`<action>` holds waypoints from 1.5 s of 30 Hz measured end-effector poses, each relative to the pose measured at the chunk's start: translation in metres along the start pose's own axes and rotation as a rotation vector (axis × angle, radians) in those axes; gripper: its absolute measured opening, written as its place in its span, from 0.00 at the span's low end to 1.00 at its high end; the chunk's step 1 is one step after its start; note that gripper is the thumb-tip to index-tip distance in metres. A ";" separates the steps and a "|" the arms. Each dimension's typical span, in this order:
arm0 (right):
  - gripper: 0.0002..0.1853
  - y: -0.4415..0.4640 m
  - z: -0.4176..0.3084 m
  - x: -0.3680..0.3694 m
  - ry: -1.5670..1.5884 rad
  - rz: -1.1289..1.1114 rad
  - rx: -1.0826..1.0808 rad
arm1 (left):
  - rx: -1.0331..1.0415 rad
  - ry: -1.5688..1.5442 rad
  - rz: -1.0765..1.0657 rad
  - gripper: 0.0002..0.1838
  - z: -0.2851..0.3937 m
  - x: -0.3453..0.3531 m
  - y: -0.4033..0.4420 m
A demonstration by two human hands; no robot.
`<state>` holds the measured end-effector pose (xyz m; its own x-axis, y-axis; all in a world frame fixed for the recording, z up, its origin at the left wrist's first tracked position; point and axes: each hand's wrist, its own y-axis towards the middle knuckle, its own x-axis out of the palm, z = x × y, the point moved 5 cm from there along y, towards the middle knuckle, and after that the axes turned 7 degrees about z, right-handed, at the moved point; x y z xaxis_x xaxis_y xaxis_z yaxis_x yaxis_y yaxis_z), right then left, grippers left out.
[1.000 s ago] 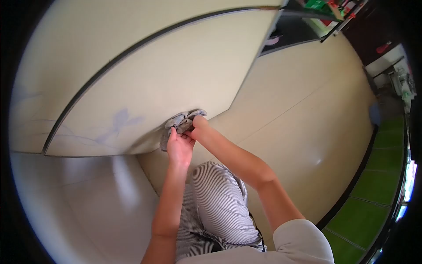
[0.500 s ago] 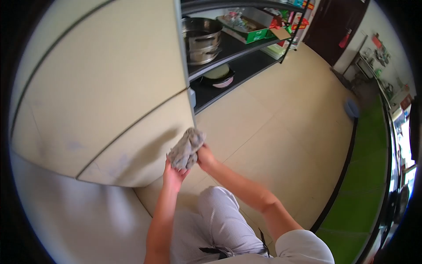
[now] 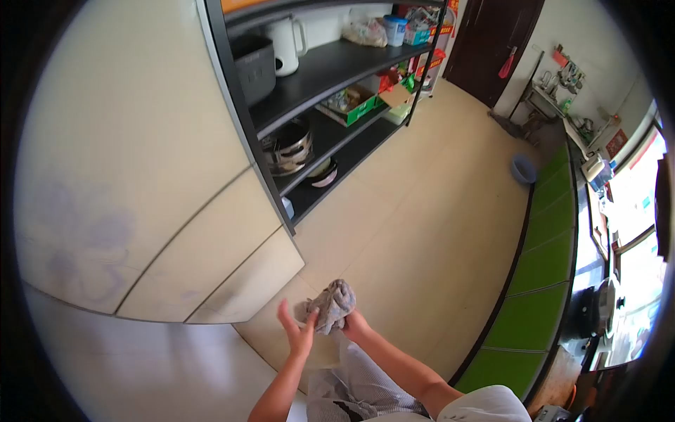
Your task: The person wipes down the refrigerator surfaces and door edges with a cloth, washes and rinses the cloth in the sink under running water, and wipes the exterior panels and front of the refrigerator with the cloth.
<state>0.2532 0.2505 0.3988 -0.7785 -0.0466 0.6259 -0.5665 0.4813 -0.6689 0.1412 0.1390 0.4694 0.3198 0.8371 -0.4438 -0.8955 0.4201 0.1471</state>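
Observation:
A crumpled grey rag (image 3: 333,307) is bunched up in front of me, above the floor. My right hand (image 3: 356,328) grips it from the right, its fingers partly hidden behind the cloth. On the other side, my left hand (image 3: 300,333) has its fingers spread, with the thumb against or very near the rag's left edge. Left of both hands stands a tall cream-coloured appliance with door seams (image 3: 232,271), apart from them.
A black shelf rack (image 3: 323,63) holds pots (image 3: 288,151), a white kettle (image 3: 285,46) and boxes. Green cabinets (image 3: 538,267) line the right side under a dark counter with a cooker (image 3: 598,309). A blue basin (image 3: 523,169) sits on the floor near a dark door (image 3: 492,49).
The view has risen and turned, so more of the rack and counter shows. My left hand has loosened from the rag and spread its fingers, while the right keeps hold.

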 end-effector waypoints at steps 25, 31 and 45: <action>0.38 -0.297 -0.082 0.067 -0.729 -0.047 -0.465 | -0.095 -0.646 -0.146 0.15 0.244 -0.145 -0.112; 0.44 -0.296 -0.116 0.100 -1.212 -0.092 -0.729 | -0.134 -0.722 -0.013 0.16 0.292 -0.164 -0.090; 0.12 -0.278 -0.284 0.141 -0.980 -0.588 -0.919 | -0.096 -0.383 -0.038 0.17 0.383 -0.106 -0.050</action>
<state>0.3775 0.3589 0.7872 -0.5819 -0.8114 -0.0557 -0.7846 0.5421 0.3009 0.2701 0.1632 0.8478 0.4293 0.8993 -0.0829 -0.8998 0.4338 0.0458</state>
